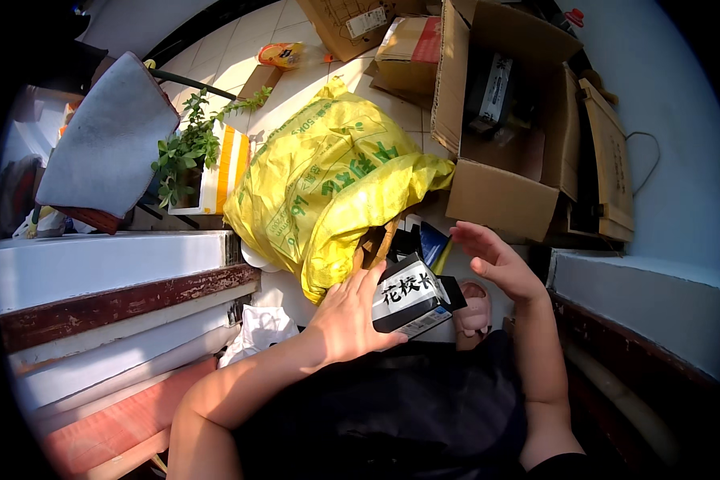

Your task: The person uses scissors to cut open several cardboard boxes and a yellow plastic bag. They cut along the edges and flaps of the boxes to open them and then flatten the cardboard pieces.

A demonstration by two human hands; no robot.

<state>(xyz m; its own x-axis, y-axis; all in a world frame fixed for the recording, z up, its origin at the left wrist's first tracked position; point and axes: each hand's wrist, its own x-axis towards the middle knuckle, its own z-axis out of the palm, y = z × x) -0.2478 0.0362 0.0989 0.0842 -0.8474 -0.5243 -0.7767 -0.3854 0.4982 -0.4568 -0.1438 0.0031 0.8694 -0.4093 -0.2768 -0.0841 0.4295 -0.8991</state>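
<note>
A black carton with a white label and dark lettering (pixel 412 290) is in front of me, its right-end flap sticking out. My left hand (pixel 348 312) grips its left end, thumb along the near lower edge and fingers at the far side. To the right of the carton my right hand (pixel 500 260) is raised, fingers stretched out and holding nothing. Just beyond the carton lies a large yellow woven sack (pixel 336 176) with green print, its mouth gaping toward me. Brown cardboard (pixel 388 244) shows in that mouth, partly hidden by my left hand and the carton.
At the far right stands an open cardboard box (pixel 504 192) with a dark carton (pixel 492 92) inside. A potted plant (pixel 190 152) and a blue-covered chair (pixel 112 136) are at the left. My pink shoe (pixel 474 308) is beside the carton. Low ledges (pixel 128 312) flank me.
</note>
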